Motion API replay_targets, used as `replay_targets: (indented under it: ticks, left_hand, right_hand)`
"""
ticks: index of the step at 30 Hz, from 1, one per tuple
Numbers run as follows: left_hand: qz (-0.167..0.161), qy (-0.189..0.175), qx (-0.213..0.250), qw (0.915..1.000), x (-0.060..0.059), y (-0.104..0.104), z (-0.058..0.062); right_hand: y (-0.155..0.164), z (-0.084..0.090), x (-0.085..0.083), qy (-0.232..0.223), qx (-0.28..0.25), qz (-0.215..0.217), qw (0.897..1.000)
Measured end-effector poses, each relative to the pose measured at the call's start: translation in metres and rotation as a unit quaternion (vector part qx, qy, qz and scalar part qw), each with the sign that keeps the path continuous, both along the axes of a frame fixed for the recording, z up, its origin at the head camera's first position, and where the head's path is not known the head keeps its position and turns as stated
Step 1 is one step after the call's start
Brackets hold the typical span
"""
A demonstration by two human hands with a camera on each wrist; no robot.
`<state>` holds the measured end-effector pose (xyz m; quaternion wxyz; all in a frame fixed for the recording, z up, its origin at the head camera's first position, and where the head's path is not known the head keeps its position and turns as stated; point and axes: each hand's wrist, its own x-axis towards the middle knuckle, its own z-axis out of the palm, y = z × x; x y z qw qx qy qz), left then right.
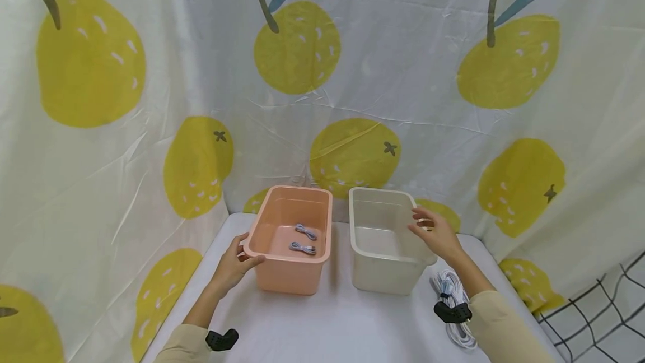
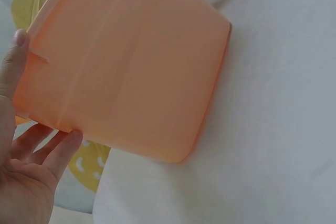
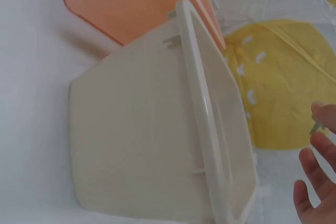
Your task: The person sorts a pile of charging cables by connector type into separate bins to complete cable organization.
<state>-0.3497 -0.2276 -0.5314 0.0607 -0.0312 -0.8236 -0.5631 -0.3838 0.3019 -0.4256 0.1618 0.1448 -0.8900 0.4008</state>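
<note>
A strapped coil of white cable [image 1: 455, 290] lies on the table [image 1: 353, 324], nearer than the right hand [image 1: 437, 235]. Left hand [image 1: 235, 264] pinches the near corner rim of a smooth peach plastic bin [image 1: 289, 278]. Right hand, fingers parted and loosely bent, sits beside a cream plastic bin [image 1: 383, 276], apart from its rim. Both tapered bins stand mouth upward, long axes running away from the hands. Two grey cable bundles [image 1: 302, 248] lie inside the peach plastic bin.

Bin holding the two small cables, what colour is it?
The bin is peach-orange, clearest in the head view.
</note>
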Motion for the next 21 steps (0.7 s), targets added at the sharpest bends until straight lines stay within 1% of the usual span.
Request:
replay_targets:
  ticks: [4,8,11,16,21]
  left_hand:
    - [0.001,-0.002,0.003,1.0000,0.000,0.001,0.000]
    - [-0.004,0.003,0.005,1.0000,0.000,0.001,-0.001]
    - [-0.008,0.009,0.004,0.9999,0.000,0.000,-0.002]
    - [-0.011,0.014,0.005,0.9998,-0.001,-0.001,-0.003]
    - [-0.011,0.012,0.006,0.9999,0.000,-0.001,-0.001]
  right_hand:
    - [0.014,-0.005,0.008,-0.006,-0.021,-0.021,1.000]
    - [0.028,-0.012,0.017,-0.008,-0.014,-0.051,0.999]
    - [0.038,-0.021,0.023,-0.019,-0.005,-0.071,0.997]
    - [0.052,-0.035,0.031,-0.035,-0.001,-0.084,0.996]
    - [0.064,-0.044,0.040,-0.032,0.009,-0.096,0.995]
